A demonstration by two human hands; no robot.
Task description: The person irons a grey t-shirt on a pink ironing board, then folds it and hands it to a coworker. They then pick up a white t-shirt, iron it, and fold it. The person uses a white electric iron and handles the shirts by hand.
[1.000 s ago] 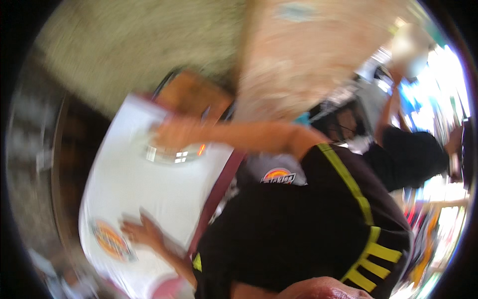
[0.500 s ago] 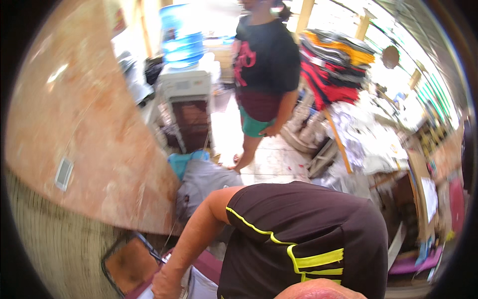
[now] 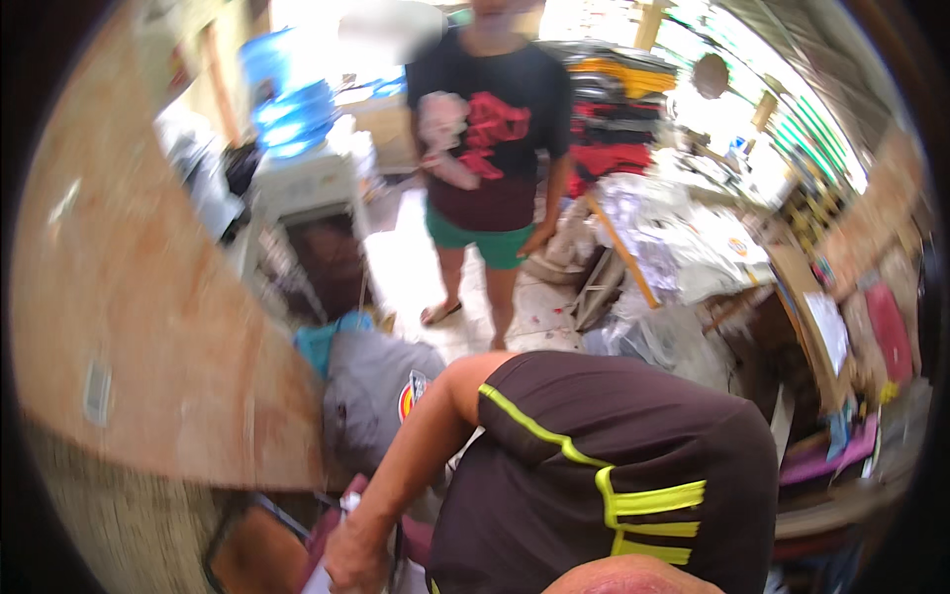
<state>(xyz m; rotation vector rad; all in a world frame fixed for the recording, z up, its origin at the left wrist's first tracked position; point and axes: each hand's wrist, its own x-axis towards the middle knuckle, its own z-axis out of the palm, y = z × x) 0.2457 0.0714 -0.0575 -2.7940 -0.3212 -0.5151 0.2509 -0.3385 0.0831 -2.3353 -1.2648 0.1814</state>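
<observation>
My right hand [image 3: 358, 560] is at the lower edge, at the end of a bare forearm that comes down from a dark short sleeve with yellow-green stripes [image 3: 648, 505]. It lies over white and maroon material [image 3: 322, 543], which is mostly hidden beneath it. Motion blur and the frame's edge hide how the fingers are set. My left hand is out of sight. Just beyond the forearm is a bundled grey cloth [image 3: 371, 401] with a round orange-and-white patch, and a light-blue item [image 3: 315, 346] shows behind it.
A mottled pinkish-brown surface [image 3: 188, 337] spans the left. Farther off stand a water dispenser [image 3: 302, 188] with a blue bottle and a person in a dark shirt [image 3: 495, 119]. Stacked folded garments [image 3: 614, 119] and a cluttered table [image 3: 693, 247] are on the right.
The view has swung, shifting most of the background leftward. The standing person has turned from side-on to face me. My right hand appears slightly farther right in the picture.
</observation>
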